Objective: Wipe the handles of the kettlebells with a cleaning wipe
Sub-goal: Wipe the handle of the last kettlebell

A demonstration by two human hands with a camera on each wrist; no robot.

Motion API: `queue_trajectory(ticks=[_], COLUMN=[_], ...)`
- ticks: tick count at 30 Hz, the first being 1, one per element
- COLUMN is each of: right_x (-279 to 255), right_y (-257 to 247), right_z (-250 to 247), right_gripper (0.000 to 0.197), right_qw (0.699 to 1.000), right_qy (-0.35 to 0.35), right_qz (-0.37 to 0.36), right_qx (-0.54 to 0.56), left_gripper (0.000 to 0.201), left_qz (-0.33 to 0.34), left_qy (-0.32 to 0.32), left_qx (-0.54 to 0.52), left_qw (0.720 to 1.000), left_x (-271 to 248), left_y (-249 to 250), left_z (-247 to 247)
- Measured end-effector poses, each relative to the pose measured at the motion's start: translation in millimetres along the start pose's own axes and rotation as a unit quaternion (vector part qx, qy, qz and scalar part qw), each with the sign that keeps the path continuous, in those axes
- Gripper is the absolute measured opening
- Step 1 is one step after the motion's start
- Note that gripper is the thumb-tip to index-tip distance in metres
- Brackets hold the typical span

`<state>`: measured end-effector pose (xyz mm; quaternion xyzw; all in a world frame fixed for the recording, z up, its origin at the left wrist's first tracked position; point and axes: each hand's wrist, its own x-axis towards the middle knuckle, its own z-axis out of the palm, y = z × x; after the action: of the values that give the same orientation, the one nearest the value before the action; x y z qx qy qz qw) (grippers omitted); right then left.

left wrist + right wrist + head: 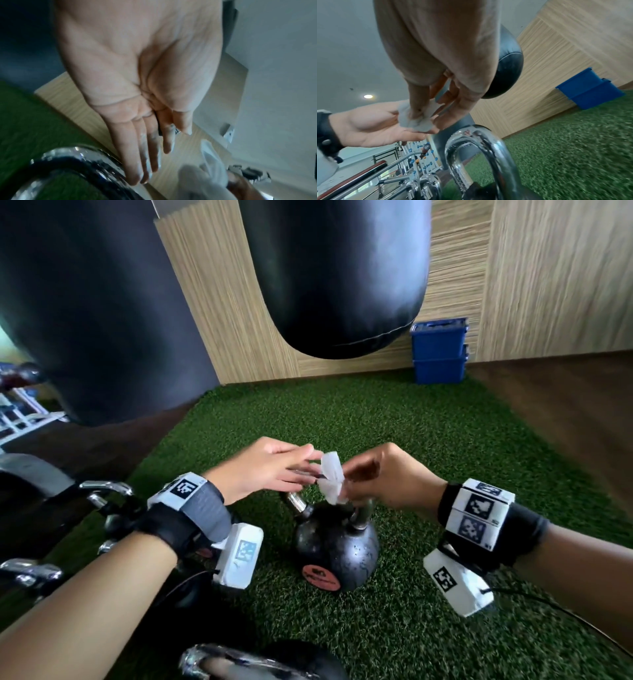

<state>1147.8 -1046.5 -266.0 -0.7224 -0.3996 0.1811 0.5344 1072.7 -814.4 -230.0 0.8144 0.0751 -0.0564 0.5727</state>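
Kettlebell handles (32, 571), chrome: far left, on a dark rack.
Left hand (267, 470): grip wide, fingers (137, 155) straight, tips beside the wipe, above the handle.
Cleaning wipe (331, 481), white, crumpled: between both hands, directly over the kettlebell.
Kettlebell (337, 546), black, orange label: upright on green turf (428, 440); chrome handle (481, 148) beaded with droplets.
Right hand (387, 477): grip narrow, thumb and fingers pinching the wipe.
Punching bag (342, 278), black: hangs behind.
Blue bins (440, 350), stacked: against the wood-panel wall.

Crumpled white wipe (331, 481) above black kettlebell's (337, 546) upright chrome handle (481, 152)
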Motion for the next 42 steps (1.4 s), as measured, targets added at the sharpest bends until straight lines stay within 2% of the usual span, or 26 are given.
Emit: queue_trajectory(ticks=[2, 5, 8, 10, 12, 15, 17, 19, 21, 23, 28, 29, 32, 33, 36, 40, 42], right_x=[6, 15, 21, 26, 29, 26, 19, 12, 8, 6, 13, 14, 14, 13, 10, 9, 8], right_y=[-7, -12, -11, -8, -2, 22, 48, 75, 99, 118, 132, 133, 137, 138, 141, 143, 141], right_z=[6, 16, 23, 24, 24, 23, 25, 30, 40, 52, 69, 69, 69, 70, 71, 70, 69], right_gripper=[0.024, 0.036, 0.040, 0.045, 0.047, 0.041, 0.052, 0.057, 0.058, 0.060, 0.032, 0.030, 0.030, 0.030, 0.026, 0.026, 0.027], right_qw=[0.998, 0.989, 0.963, 0.943, 0.940, 0.946, 0.940, 0.948, 0.960, 0.968, 0.958, 0.956, 0.953, 0.953, 0.956, 0.956, 0.957], right_qy=[0.043, 0.136, 0.243, 0.291, 0.288, 0.287, 0.327, 0.288, 0.196, 0.149, 0.214, 0.224, 0.243, 0.244, 0.242, 0.235, 0.227], right_qz=[-0.036, -0.062, -0.088, -0.104, -0.117, -0.091, 0.004, 0.132, 0.199, 0.196, 0.187, 0.188, 0.182, 0.181, 0.166, 0.175, 0.182], right_qx=[0.004, -0.007, -0.081, -0.125, -0.138, -0.115, -0.100, -0.037, 0.029, 0.039, 0.026, 0.014, -0.002, -0.006, -0.012, -0.001, 0.008], left_gripper=[0.035, 0.023, 0.024, 0.035, 0.045, 0.038, 0.028, 0.022, 0.026, 0.032, 0.035, 0.035, 0.036, 0.037, 0.043, 0.038, 0.035], left_qz=[0.012, 0.033, 0.066, 0.086, 0.110, 0.166, 0.213, 0.246, 0.259, 0.275, 0.335, 0.331, 0.284, 0.280, 0.277, 0.218, 0.184], left_qy=[-0.026, -0.007, -0.001, -0.012, -0.007, 0.062, 0.159, 0.219, 0.216, 0.198, 0.189, 0.196, 0.252, 0.260, 0.244, 0.270, 0.256], left_qx=[-0.064, -0.072, -0.065, -0.059, -0.049, -0.046, 0.031, 0.176, 0.270, 0.320, 0.440, 0.447, 0.410, 0.408, 0.417, 0.329, 0.266], left_qw=[0.998, 0.997, 0.996, 0.994, 0.993, 0.983, 0.964, 0.928, 0.902, 0.885, 0.811, 0.808, 0.830, 0.829, 0.831, 0.878, 0.911], left_x=[-2, 0, 2, 2, 3, 9, 15, 21, 28, 36, 38, 36, 27, 23, 16, 26, 30], left_y=[3, 3, -2, -8, -14, -22, -28, -34, -42, -50, -63, -67, -85, -90, -103, -110, -107], left_z=[7, 12, 5, 1, 0, -4, -8, -5, 5, 15, 15, 8, -11, -13, -10, -18, -21])
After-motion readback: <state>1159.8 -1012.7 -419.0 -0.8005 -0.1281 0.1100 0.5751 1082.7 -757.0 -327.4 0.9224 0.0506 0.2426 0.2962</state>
